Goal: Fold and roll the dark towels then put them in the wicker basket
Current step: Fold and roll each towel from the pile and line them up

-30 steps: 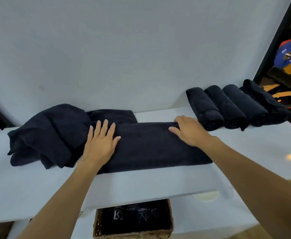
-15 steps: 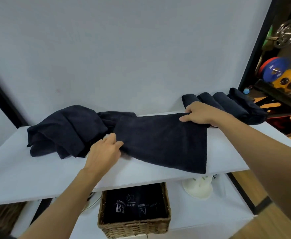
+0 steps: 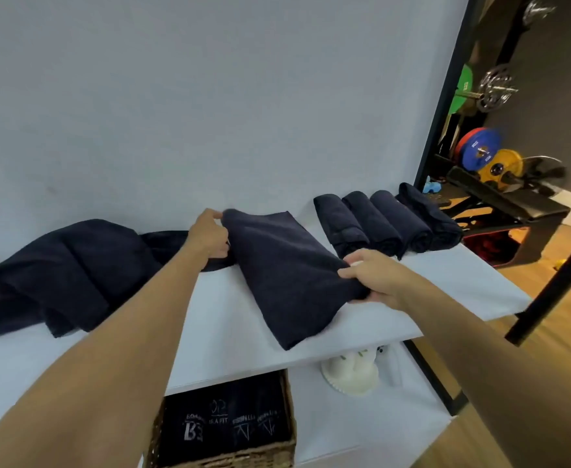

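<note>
A folded dark towel (image 3: 287, 271) lies slanted across the white shelf (image 3: 446, 285), its near end overhanging the front edge. My left hand (image 3: 208, 239) pinches its far left corner. My right hand (image 3: 372, 276) grips its right edge. A heap of unfolded dark towels (image 3: 57, 275) sits at the left of the shelf. Several rolled dark towels (image 3: 385, 222) lie in a row at the back right. The wicker basket (image 3: 287, 423) stands on the lower shelf and holds dark towels with white logos.
A white object (image 3: 351, 373) stands on the lower shelf right of the basket. A black frame post (image 3: 443, 96) rises at the shelf's right end. Weight plates (image 3: 480, 150) and a bench (image 3: 507, 197) fill the room at right, above a wooden floor.
Both hands left the flat towel's top, took hold of it and folded it over. It now lies narrower and slanted, further right on the shelf. My view shifted left and down.
</note>
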